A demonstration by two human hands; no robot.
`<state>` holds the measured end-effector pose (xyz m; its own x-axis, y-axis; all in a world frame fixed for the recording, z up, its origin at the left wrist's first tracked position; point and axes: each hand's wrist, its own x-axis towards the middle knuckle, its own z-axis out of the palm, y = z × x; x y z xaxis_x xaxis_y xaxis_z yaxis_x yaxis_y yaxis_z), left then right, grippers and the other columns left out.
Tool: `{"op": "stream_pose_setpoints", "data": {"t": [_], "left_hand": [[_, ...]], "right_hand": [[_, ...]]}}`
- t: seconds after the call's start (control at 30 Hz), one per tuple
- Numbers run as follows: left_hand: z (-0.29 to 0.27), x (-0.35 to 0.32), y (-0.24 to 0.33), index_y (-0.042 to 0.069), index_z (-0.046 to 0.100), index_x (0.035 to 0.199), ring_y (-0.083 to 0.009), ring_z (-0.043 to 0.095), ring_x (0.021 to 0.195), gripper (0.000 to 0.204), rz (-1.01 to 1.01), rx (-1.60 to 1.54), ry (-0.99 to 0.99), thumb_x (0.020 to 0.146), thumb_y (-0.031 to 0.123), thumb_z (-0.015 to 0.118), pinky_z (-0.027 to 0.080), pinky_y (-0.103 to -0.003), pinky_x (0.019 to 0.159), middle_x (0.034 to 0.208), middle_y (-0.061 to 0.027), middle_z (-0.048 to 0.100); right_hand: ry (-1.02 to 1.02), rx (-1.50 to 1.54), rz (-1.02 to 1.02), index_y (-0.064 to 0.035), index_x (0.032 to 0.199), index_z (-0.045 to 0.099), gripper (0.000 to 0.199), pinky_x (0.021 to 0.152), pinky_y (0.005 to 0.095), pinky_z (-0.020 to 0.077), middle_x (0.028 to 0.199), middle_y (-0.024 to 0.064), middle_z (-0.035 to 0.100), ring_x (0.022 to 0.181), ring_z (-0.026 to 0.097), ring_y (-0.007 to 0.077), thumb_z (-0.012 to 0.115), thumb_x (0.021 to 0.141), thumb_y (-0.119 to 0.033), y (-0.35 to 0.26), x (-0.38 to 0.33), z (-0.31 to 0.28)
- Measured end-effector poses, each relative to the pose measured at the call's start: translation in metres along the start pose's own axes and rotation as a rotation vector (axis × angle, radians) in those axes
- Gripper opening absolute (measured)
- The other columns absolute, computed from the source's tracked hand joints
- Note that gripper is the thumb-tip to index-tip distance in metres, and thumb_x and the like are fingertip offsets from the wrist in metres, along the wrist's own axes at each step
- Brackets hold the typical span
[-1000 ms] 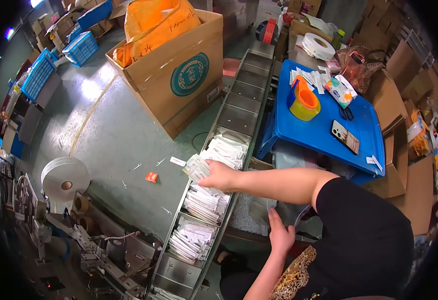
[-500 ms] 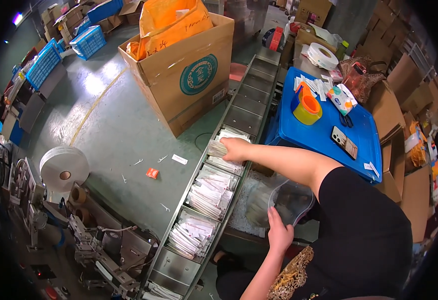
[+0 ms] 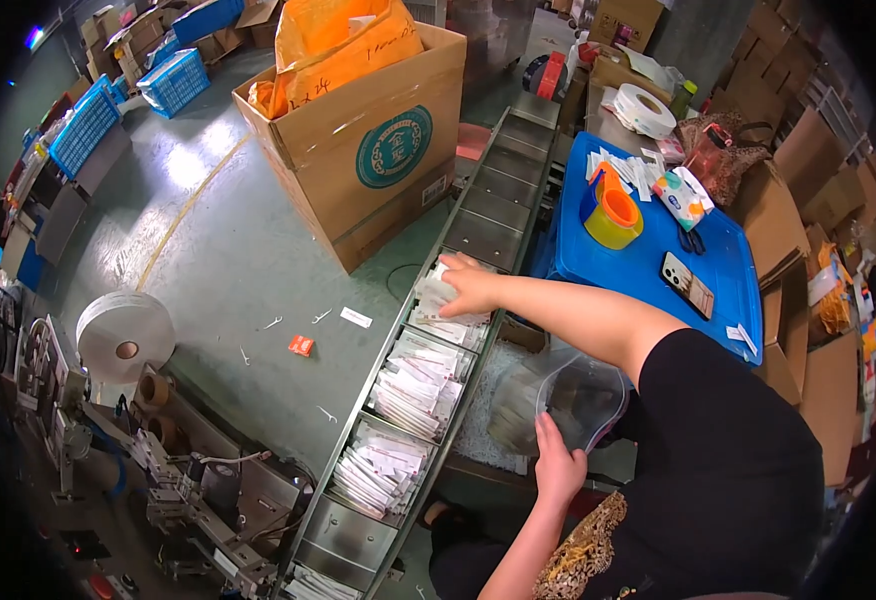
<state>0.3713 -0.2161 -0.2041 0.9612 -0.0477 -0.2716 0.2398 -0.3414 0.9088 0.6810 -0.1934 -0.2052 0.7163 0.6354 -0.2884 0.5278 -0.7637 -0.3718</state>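
Observation:
My right hand rests over a conveyor compartment at mid-height, fingers spread across slim white paper-wrapped packets. Further along the metal conveyor, toward me, two compartments hold piles of similar packets. Lower right of the conveyor, my left hand is closed on the edge of a clear plastic bag. The bag's mouth gapes, and its contents are too blurred to name.
A tall cardboard box with an orange sack stands beyond the conveyor. To the right, a blue lid carries a yellow-orange tape dispenser, phone and tissue pack. Machinery and a large white roll occupy the left.
My right hand has shifted slightly up along the conveyor. Its fingers have spread from the bundle of packets they gripped, which now lies in the compartment. My left hand keeps its place.

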Motion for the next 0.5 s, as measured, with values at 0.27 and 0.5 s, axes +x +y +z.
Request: {"op": "stream_pose_setpoints", "data": {"t": [0.27,0.5], "left_hand": [[0.003,0.0,-0.007,-0.003,0.011,0.136,-0.0418,0.032,0.122,0.076,0.032,0.002,0.031,0.071,0.01,0.049,0.04,-0.043,0.09,0.138,-0.0294,0.018],[0.0,0.0,-0.005,-0.002,0.011,0.137,-0.0424,0.037,0.118,0.077,0.013,-0.001,0.022,0.071,0.01,0.05,0.043,-0.043,0.086,0.138,-0.0296,0.018]], "right_hand": [[-0.121,-0.043,0.298,-0.0221,0.141,-0.002,0.114,0.101,0.0456,0.0265,0.144,0.0184,0.014,0.124,0.028,0.0439,0.067,0.058,-0.058,-0.013,-0.008,-0.011],[-0.012,-0.028,0.206,-0.0163,0.142,0.0,0.116,0.1,0.0491,0.0256,0.137,0.0192,0.028,0.121,0.033,0.0404,0.066,0.058,-0.061,-0.02,0.0,0.009]]}}
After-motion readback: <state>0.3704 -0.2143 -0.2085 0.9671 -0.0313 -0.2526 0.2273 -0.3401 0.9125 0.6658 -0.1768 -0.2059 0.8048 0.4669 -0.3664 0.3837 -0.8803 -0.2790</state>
